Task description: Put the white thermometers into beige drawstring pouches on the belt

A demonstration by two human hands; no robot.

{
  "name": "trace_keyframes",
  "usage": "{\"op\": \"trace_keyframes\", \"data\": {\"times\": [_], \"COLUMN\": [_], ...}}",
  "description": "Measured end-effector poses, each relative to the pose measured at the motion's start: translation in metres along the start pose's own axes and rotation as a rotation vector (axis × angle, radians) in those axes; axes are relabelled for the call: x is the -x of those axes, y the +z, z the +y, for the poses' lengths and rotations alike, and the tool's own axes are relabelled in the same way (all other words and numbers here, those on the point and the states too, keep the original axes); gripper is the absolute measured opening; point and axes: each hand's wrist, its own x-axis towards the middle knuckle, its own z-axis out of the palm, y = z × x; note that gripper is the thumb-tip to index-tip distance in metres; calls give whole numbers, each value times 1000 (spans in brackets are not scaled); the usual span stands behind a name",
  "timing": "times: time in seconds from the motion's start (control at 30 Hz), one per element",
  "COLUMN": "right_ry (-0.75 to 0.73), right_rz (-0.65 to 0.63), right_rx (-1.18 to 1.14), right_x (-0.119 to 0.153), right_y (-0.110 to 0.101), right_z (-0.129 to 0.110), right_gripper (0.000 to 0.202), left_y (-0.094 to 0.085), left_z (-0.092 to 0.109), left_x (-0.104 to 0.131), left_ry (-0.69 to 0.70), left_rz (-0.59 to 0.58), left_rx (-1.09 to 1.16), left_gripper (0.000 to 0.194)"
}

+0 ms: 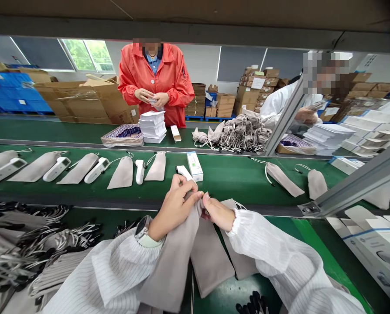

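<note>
Both of my hands meet at the middle, at the top edge of a grey fabric pouch (177,261) that hangs down towards me. My left hand (175,207), with a watch at the wrist, pinches the pouch's top; a white handheld device (184,172) shows just beyond its fingers. My right hand (219,212) is closed at the same edge, its fingertips partly hidden. Under my hands lie more grey pouches (210,257). Beyond them, on the green belt (221,174), a small white box (195,166) lies beside the device.
Pouches (121,172) and white devices (140,171) line the belt at left. Piled pouches (11,244) lie near left, open boxes (374,248) near right. A metal post (286,113) slants at right. Two people work across the belt, near paper stacks (152,126).
</note>
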Motion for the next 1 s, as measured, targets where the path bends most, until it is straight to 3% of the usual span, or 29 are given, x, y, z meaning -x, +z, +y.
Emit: {"op": "trace_keyframes", "data": {"times": [0.07,0.17,0.2,0.23,0.27,0.3,0.4,0.43,0.47,0.5,0.53,0.6,0.67,0.7,0.77,0.83,0.9,1.0], "right_ry": [-83,-89,-70,-52,-41,-46,-136,-161,-166,-145,-101,17,170,279,478,555,420,67], "right_rz": [188,633,699,677,555,353,-375,-515,-556,-496,-340,196,817,976,1032,983,876,491], "right_rx": [35,32,12,-26,-84,-157,-340,-369,-390,-407,-414,-334,-34,226,564,702,817,947], "right_x": [0,-5,-7,-8,-8,-8,-4,-4,-4,-6,-8,-14,-16,-15,-9,-6,-11,-38], "right_y": [-24,-75,-88,-95,-95,-87,-37,-20,-9,-5,-9,-42,-91,-116,-151,-161,-146,-101], "right_z": [3,14,18,21,23,23,15,12,10,10,13,26,46,57,78,90,94,88], "right_gripper": [55,48,49,52,57,62,66,63,58,51,47,47,51,57,65,70,70,51], "left_y": [-11,-27,-31,-33,-34,-33,-24,-20,-16,-11,-5,10,30,40,56,63,59,49], "left_z": [6,27,35,42,48,51,50,47,43,38,33,21,7,0,-14,-24,-29,-28], "left_x": [3,15,20,24,28,30,29,27,25,23,22,22,27,29,32,31,28,23], "left_ry": [-85,-108,-92,-83,-94,-123,-155,-128,-89,-46,-10,29,30,25,38,87,150,200], "left_rz": [-101,-457,-564,-618,-592,-506,-180,-106,-65,-44,-25,-23,-99,-153,-233,-263,-299,-338], "left_rx": [-69,26,119,221,317,401,505,474,414,327,218,-71,-389,-513,-622,-618,-619,-635], "left_gripper": [21,29,32,34,34,33,30,29,28,27,25,22,24,24,19,22,26,25]}}
